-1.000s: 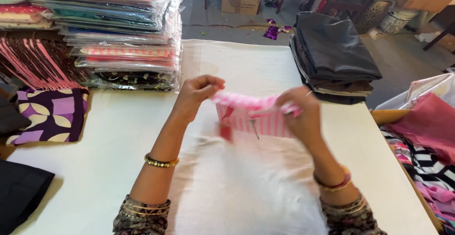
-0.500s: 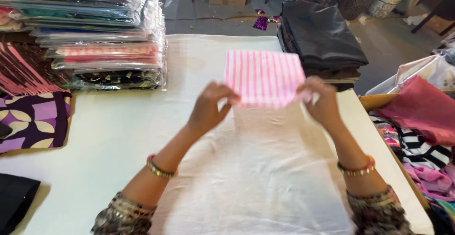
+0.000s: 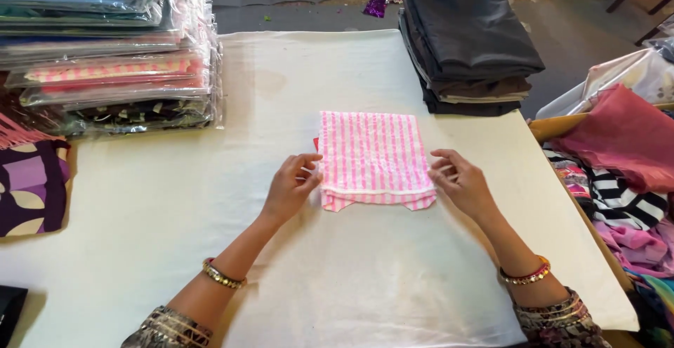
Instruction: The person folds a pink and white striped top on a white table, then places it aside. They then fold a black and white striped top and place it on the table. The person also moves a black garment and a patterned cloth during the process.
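A folded pink-and-white striped cloth [image 3: 372,158] lies flat on the white table [image 3: 175,201], near its middle. My left hand [image 3: 291,186] rests just at the cloth's left edge, fingers loosely curled and touching or almost touching it. My right hand [image 3: 460,179] sits at the cloth's right edge with fingers apart. Neither hand grips the cloth. Both wrists carry bangles.
A tall stack of plastic-wrapped fabrics [image 3: 105,53] fills the far left. A pile of dark folded cloths [image 3: 467,39] stands at the far right. A purple patterned cloth [image 3: 31,186] lies at the left edge. Loose coloured garments [image 3: 625,158] hang beyond the table's right side.
Both hands held the striped cloth up in the air, folding it. It now lies flat on the table and the hands have let go at its sides.
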